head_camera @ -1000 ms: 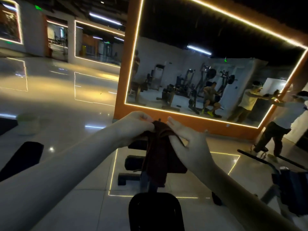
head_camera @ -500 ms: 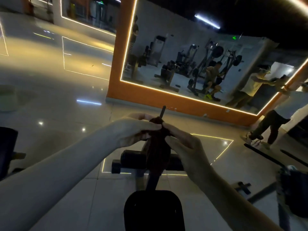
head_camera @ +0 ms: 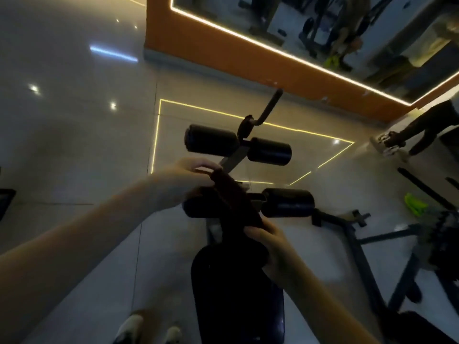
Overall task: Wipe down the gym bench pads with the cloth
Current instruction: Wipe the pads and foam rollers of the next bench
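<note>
A dark brown cloth (head_camera: 233, 207) stretches between my two hands above the bench. My left hand (head_camera: 188, 175) pinches its upper end. My right hand (head_camera: 268, 242) grips its lower end, just above the black bench seat pad (head_camera: 231, 299). Beyond the hands stand black roller pads: an upper pair (head_camera: 211, 139) and a lower pair, of which the right roller (head_camera: 288, 202) shows fully and the left one is partly hidden by the cloth. A curved handle bar (head_camera: 268, 108) rises at the bench's far end.
An orange-framed mirror wall (head_camera: 223, 53) with a light strip stands ahead. A person's legs (head_camera: 417, 135) are at the right. Dark equipment frames (head_camera: 360, 244) lie to the right, with a bright green object (head_camera: 414, 203) on the floor. My shoes (head_camera: 149, 328) are below, on glossy tiles.
The view has tilted down from the mirror to the bench. My hands have drawn apart, the right one lower, pulling the cloth out lengthwise between them.
</note>
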### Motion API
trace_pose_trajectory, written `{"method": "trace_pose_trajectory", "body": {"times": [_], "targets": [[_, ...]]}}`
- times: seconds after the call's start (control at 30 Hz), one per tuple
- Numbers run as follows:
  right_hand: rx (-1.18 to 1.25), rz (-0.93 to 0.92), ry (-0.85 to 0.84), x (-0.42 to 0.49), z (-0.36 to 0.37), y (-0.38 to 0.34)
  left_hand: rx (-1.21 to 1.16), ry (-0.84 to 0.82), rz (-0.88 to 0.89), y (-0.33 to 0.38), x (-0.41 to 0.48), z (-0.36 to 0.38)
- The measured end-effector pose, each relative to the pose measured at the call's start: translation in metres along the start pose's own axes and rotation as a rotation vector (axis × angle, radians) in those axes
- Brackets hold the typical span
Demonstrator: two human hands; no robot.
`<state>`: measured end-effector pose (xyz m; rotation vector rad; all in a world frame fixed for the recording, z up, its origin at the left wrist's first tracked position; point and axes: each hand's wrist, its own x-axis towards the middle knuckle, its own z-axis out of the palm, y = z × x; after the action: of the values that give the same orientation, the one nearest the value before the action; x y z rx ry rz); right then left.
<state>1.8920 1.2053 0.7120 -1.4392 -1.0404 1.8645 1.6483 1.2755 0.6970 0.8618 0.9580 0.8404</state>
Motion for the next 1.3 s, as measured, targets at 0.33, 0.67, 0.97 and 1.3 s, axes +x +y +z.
{"method": "trace_pose_trajectory", "body": {"times": [0.33,0.67,0.97,1.3], "targets": [[-0.268,0.093,0.196,0.124,-0.067,0.092,0.43,0.185,0.073,-0.142,0.109,-0.009],[-1.254,-0.439,0.373,0.225,-0.111,0.093,0.848,0.222,0.229,-0.142,0.191,-0.035],[-1.362,-0.698,0.339,0.285,-0.061,0.121,1.067,0.092,0.112,-0.204,0.171,-0.074],[-1.277,-0.825,0.386,0.293,0.006,0.135,0.863,0.112,0.405,-0.229,0.178,-0.084]]}}
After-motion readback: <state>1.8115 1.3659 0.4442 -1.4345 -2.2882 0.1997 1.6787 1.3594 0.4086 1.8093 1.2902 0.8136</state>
